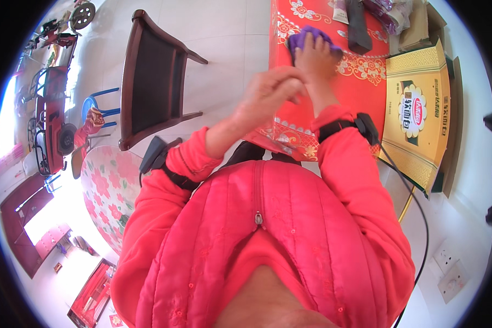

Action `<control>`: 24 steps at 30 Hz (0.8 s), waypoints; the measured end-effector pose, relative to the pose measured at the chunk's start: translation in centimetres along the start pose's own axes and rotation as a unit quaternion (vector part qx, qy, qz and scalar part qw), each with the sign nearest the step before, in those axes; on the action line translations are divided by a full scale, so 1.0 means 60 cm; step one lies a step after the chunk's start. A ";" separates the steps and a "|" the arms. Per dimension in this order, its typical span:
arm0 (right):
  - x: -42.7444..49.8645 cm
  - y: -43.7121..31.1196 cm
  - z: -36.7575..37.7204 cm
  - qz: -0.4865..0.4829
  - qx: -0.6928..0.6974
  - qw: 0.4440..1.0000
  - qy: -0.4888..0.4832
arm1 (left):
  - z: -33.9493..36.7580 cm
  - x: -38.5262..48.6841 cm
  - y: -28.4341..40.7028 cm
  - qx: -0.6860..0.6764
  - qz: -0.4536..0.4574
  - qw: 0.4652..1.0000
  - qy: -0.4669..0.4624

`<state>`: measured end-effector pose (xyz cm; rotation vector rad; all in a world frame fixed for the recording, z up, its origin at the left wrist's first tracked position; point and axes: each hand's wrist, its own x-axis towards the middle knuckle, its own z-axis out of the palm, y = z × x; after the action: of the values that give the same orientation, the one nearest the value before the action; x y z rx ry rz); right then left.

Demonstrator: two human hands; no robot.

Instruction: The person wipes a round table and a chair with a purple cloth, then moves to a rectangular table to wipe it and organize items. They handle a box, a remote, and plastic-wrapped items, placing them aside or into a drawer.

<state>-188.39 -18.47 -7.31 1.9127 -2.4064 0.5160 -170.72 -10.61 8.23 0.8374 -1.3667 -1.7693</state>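
My right hand (317, 57) presses down on a bunched purple cloth (309, 35), fingers spread over it, on the red patterned tablecloth (352, 92). My left hand (274, 88) hovers by the right wrist with its fingers bent. Nothing shows inside the left hand, though its palm is hidden, and whether it touches the wrist is unclear. Beyond the purple cloth lie a dark oblong object (358, 30) and a white tube (340, 11).
A yellow printed cardboard box (414, 106) stands along the table's right side, with plastic-wrapped purple items (387, 16) behind it. To the left are a dark wooden chair (153, 82), a flower-patterned round table (110, 184) and a red three-wheeled vehicle (51, 123). A black cable (424, 229) hangs from my right forearm strap.
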 end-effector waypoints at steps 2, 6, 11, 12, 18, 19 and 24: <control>-0.014 -0.031 0.013 -0.084 0.015 0.996 -0.009 | -0.052 -0.015 0.002 0.041 -0.012 0.999 0.034; -0.133 -0.036 -0.026 -0.199 0.080 0.974 -0.070 | -0.092 -0.029 0.005 0.079 -0.002 0.994 0.082; -0.268 0.025 -0.110 -0.207 0.123 0.965 -0.099 | -0.071 -0.010 -0.014 0.129 -0.009 0.987 0.097; -0.285 0.042 -0.123 -0.200 0.119 0.967 -0.100 | -0.063 0.003 -0.019 0.156 -0.016 0.984 0.082; -0.303 0.130 -0.141 -0.040 0.057 0.994 -0.079 | -0.021 0.158 -0.030 0.369 0.093 0.925 0.002; -0.295 0.140 -0.138 -0.012 0.046 0.996 -0.073 | -0.015 0.187 -0.032 0.381 0.103 0.919 -0.006; -0.239 0.169 -0.129 0.079 0.028 0.996 -0.025 | -0.015 0.346 -0.047 0.479 0.163 0.861 -0.055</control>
<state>-195.89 -0.92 -5.63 1.7850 -2.6179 0.5534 -181.12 -28.36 4.09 0.9080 -2.3527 -0.8077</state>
